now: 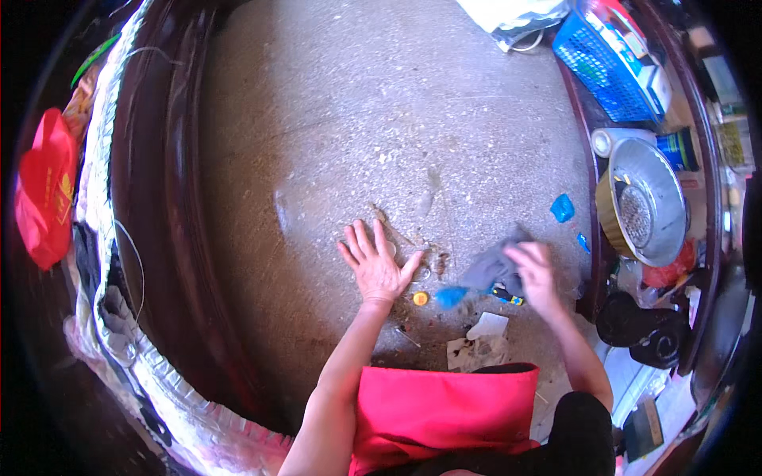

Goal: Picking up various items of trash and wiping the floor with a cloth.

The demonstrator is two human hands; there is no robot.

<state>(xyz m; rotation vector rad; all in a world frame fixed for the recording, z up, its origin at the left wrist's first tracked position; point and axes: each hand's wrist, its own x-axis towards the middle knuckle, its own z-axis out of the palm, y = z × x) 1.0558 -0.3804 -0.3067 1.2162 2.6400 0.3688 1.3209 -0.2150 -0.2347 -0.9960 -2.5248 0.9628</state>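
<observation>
My left hand (378, 269) is spread with its fingers apart, palm down at the speckled floor (369, 119), and holds nothing. A dark grey cloth (489, 265) hangs from the fingers of my right hand (536, 271), slightly blurred. Beneath and beside the cloth lie a blurred blue thing (451, 297) and a small black-and-yellow object (508, 296). A yellow bottle cap (420, 298) sits near my left wrist. Brown debris (441, 262) is scattered by my left thumb. Closer to me are a white paper scrap (488, 326) and a stained, crumpled piece (476, 353).
Along the right, a low shelf bears a blue plastic basket (601, 77) and a metal basin (667, 205). Blue scraps (562, 208) lie near its edge. Dark wooden furniture (178, 196) with a frilled cloth edge (95, 154) bounds the left. A white bag (518, 15) stands ahead.
</observation>
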